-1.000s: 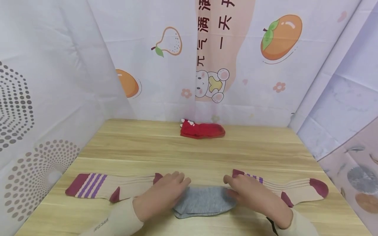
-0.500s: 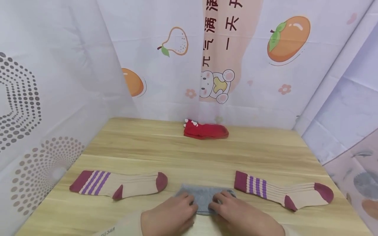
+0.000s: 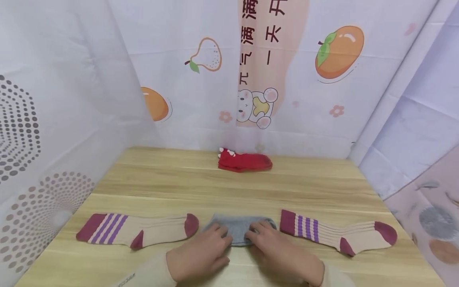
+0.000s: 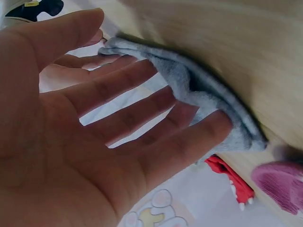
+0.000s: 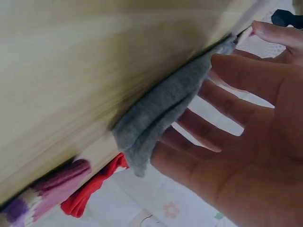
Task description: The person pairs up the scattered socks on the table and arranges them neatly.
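Observation:
Grey socks point(image 3: 237, 230), laid in flat layers, lie on the table near its front middle. My left hand point(image 3: 201, 252) rests its fingertips on their left part, with the fingers spread and loosely extended in the left wrist view. On the right part lie the fingertips of my right hand point(image 3: 281, 250), its fingers also spread and extended. In both wrist views the grey fabric point(image 4: 175, 78) bunches slightly along the fingertips. A cream sock point(image 3: 161, 231) with maroon ends and purple stripes lies left of the grey socks, and a matching striped sock point(image 3: 335, 235) lies to their right.
Red socks point(image 3: 247, 162) with small white bits at one end lie near the back edge of the wooden table point(image 3: 229, 191). Printed white cloth point(image 3: 201, 95) hangs behind the table, and more cloth stands along the left and right sides.
My hands came from the two ends of the grey socks to their near side. Over the last half second the socks slid away from me under the fingers.

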{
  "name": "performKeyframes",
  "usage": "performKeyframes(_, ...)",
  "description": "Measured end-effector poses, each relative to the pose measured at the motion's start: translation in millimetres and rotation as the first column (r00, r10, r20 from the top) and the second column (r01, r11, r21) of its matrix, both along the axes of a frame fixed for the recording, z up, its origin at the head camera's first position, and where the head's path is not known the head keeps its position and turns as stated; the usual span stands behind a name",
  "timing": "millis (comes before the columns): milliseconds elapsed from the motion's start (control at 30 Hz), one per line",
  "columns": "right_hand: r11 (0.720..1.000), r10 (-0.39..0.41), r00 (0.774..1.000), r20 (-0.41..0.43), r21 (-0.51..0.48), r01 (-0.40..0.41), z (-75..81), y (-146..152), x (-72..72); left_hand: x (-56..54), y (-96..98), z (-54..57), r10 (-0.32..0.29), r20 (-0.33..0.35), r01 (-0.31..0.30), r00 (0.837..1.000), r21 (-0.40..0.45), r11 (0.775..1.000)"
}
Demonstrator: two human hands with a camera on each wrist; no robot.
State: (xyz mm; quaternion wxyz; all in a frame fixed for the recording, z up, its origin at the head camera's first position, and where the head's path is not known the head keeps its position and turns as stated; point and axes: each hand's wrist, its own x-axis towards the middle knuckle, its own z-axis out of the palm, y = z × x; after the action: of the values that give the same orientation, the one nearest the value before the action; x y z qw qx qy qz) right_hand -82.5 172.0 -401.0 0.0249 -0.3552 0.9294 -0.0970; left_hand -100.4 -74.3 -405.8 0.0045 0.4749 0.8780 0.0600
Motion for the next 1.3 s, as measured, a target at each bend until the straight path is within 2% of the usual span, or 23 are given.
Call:
performKeyframes(200, 1.0, -0.012, 1.0, -0.017, -0.02, 0.012, -2.6, 10, -33.7, -27.0, 9.7, -1.8, -0.021, -0.05, 0.02, 0.999, -0.033, 0.999)
performKeyframes(300, 0.999, -0.015, 0.999, -0.032, -0.035, 0.014, -3.8, 15, -50.6, -42.6, 15.7, 0.6, -0.039, -0.037, 0.037, 0.999, -0.066, 0.997)
performKeyframes(433, 0.998, -0.002, 0.999, -0.046, -0.058, -0.001, -6.0, 19, -70.4, -66.5, 21.0, 2.0, -0.061, 0.001, 0.061, 0.998, -0.094, 0.994)
performKeyframes(600, 0.996, -0.002, 1.0, -0.012, -0.087, 0.001, -4.3, 23, -94.0, -99.3, 24.7, 1.1, -0.09, 0.058, 0.093, 0.994, -0.053, 0.994)
performKeyframes(700, 0.995, 0.01, 1.0, 0.009, -0.096, -0.009, -4.0, 26, -107.6, -116.6, 26.7, -0.2, -0.077, 0.14, 0.08, 0.987, -0.014, 0.997)
performKeyframes(800, 0.993, 0.04, 0.999, 0.006, -0.111, -0.039, -5.1, 28, -120.3, -131.5, 27.9, -2.9, -0.064, 0.184, 0.065, 0.981, 0.004, 0.998)
performKeyframes(900, 0.99, 0.054, 0.998, 0.01, -0.132, -0.052, -7.1, 29, -132.0, -144.0, 29.3, -5.8, -0.073, 0.18, 0.073, 0.981, 0.01, 0.997)
performKeyframes(1033, 0.992, 0.011, 0.998, 0.064, -0.126, -0.002, -8.4, 32, -145.9, -155.2, 31.7, -4.2, -0.066, 0.207, 0.063, 0.976, 0.018, 0.998)
performKeyframes(1233, 0.993, -0.023, 0.993, 0.118, -0.11, 0.036, -3.6, 32, -163.2, -166.9, 35.0, 3.7, 0.018, 0.235, -0.013, 0.972, -0.024, 1.0)
performKeyframes(1300, 0.993, -0.029, 0.992, 0.123, -0.113, 0.043, -3.0, 32, -167.6, -171.1, 36.8, 4.9, 0.053, 0.254, -0.045, 0.966, -0.039, 0.998)
